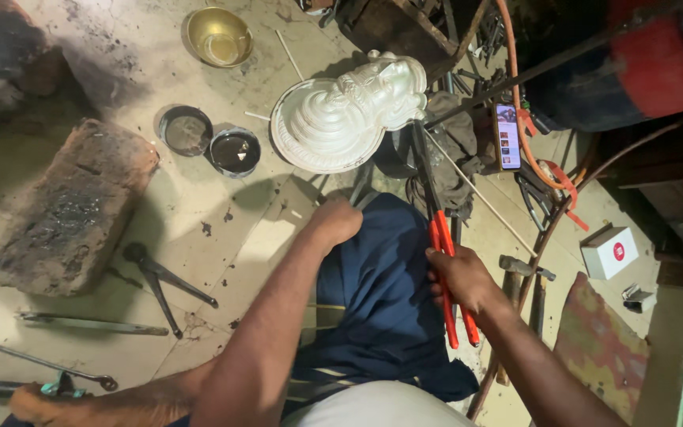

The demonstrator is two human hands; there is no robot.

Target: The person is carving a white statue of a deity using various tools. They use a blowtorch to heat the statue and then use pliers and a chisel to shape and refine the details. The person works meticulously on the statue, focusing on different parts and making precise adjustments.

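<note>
**A:** What are the hands doing?

**B:** Centre frame, the right hand (462, 277) has its fingers wrapped around red-handled shears (444, 261). The left hand (335, 220) rests fisted on dark blue cloth (381, 277); I cannot tell whether it grips anything.

**A:** How would the shears handle?

**B:** Probably stiff, heavy steel; best held by the red grips. Their blades point at a white moulded relief (341, 115), upper centre, likely fragile.

**A:** Any packages?

**B:** A small white box (609, 251) with a red mark, right edge; a lit phone (506, 136) above.
</note>
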